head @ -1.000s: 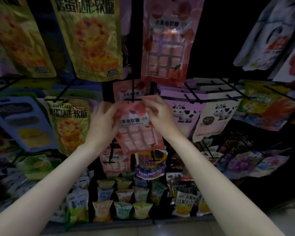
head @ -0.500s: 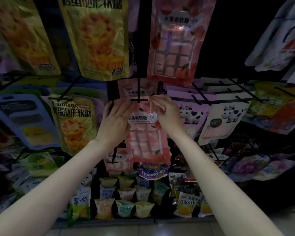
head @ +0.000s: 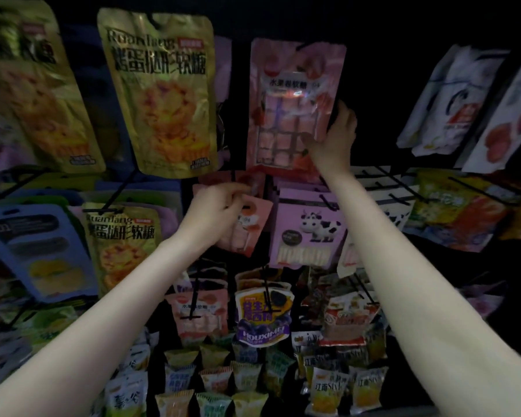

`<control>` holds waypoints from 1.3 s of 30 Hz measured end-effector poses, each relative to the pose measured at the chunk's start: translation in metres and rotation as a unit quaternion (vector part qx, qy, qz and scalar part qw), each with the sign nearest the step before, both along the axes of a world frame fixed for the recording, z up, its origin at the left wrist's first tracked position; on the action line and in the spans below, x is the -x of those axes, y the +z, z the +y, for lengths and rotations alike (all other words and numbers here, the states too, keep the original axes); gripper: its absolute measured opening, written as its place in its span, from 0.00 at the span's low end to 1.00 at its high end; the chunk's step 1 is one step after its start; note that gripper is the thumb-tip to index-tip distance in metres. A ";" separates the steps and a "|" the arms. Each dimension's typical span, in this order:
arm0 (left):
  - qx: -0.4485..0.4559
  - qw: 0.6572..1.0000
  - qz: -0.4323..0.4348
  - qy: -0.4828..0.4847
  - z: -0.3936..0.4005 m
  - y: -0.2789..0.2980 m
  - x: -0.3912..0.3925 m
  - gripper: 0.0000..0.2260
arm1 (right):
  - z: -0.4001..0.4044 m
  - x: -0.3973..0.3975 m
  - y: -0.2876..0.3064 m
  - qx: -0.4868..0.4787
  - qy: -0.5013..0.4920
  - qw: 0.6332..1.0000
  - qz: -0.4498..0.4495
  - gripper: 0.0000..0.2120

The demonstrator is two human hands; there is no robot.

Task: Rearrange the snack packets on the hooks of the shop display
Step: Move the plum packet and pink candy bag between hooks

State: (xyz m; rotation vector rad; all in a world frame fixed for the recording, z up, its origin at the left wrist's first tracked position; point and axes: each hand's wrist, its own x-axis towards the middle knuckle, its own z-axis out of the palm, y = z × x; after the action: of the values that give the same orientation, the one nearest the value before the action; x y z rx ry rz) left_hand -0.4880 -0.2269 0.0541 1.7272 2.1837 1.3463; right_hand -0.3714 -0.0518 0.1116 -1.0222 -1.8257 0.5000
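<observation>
A large pink fruit-candy packet [head: 286,115] hangs on an upper hook at the centre. My right hand [head: 334,136] grips its lower right edge, fingers curled round the side. Below it, a smaller pink packet [head: 250,230] hangs at the middle hook [head: 233,179]. My left hand [head: 217,212] pinches the top of this packet near the hook. Part of the small packet is hidden behind my left hand.
Gold egg-tart candy packets [head: 163,97] hang upper left, another one [head: 121,248] lower left beside a blue packet [head: 39,251]. Purple cow packets [head: 307,233] hang right of centre. Several empty black hooks [head: 388,188] jut out at right. Small sachets [head: 241,383] fill the bottom shelf.
My right hand let go of the small pink packet and rose to the large pink packet above. My left hand stayed at the top of the small packet by the hook.
</observation>
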 end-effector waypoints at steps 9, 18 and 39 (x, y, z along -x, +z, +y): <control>0.115 0.993 0.016 -0.011 0.005 0.015 0.008 0.13 | 0.003 0.007 0.014 0.142 0.043 0.968 0.205 0.08; 0.005 0.995 -0.088 -0.046 0.005 0.011 0.005 0.24 | -0.030 -0.061 0.056 0.025 0.035 0.983 0.178 0.09; -0.237 0.953 -0.153 -0.108 -0.037 0.033 -0.005 0.35 | -0.102 -0.100 0.028 0.008 0.320 0.945 0.068 0.11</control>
State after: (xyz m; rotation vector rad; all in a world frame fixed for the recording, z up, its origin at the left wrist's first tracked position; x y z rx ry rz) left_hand -0.4831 -0.2634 0.0871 1.6709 1.5439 2.0315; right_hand -0.2717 -0.1534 0.1393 -0.3652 -2.0087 0.9460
